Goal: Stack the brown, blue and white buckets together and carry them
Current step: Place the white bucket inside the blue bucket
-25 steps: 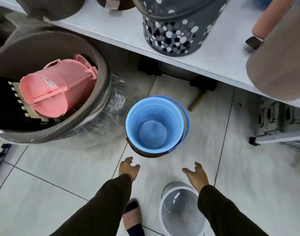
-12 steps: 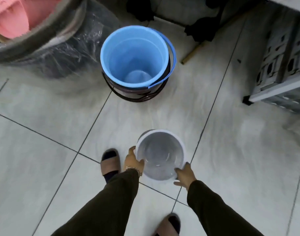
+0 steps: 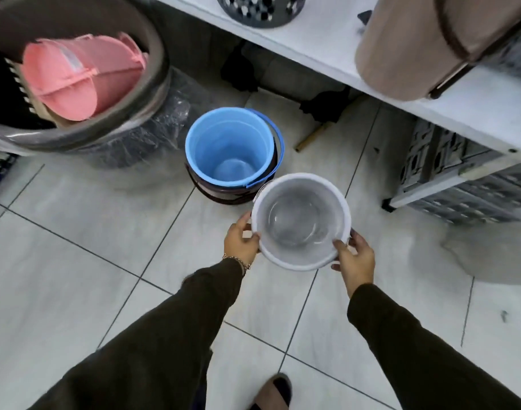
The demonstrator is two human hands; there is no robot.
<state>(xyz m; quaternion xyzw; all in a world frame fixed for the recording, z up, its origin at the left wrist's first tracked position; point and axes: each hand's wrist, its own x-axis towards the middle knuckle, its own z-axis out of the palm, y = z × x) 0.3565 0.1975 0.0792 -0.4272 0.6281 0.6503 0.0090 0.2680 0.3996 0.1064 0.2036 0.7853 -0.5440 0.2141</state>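
Fingers [image 3: 340, 247] of both hands clamp white bucket [image 3: 301, 221] rim; blue bucket [image 3: 229, 146] nested in brown bucket [image 3: 223, 196].

The blue bucket [image 3: 229, 146] hides nearly all of the brown bucket [image 3: 223, 196]; only its lower rim and handle show. The white bucket [image 3: 300, 221] covers most fingers of both the left hand [image 3: 241, 242] and right hand [image 3: 355, 258]. The shelf's [image 3: 327, 51] spotted bin [image 3: 260, 8] is cut off at the top edge.
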